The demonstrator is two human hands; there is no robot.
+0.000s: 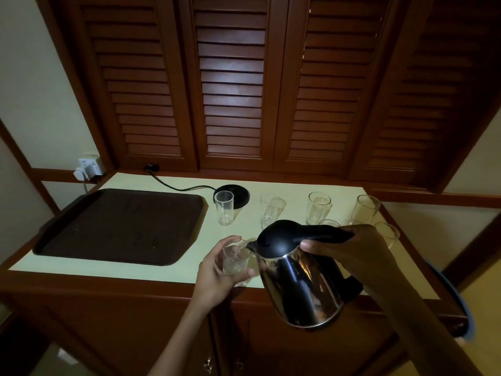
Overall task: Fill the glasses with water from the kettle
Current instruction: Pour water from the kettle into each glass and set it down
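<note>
Your dark brown rectangular tray (119,226) lies on the left of the counter. The polished steel kettle with the black lid (301,283) hangs tilted at the counter's front edge. Your right hand (349,251) is wrapped round its handle, and its spout is at the rim of the small clear glass (234,257) that your left hand (217,270) grips round the side. This looks like an early pour. The clear tumblers standing behind (318,207) seem unfilled, though in this dim light that is uncertain.
</note>
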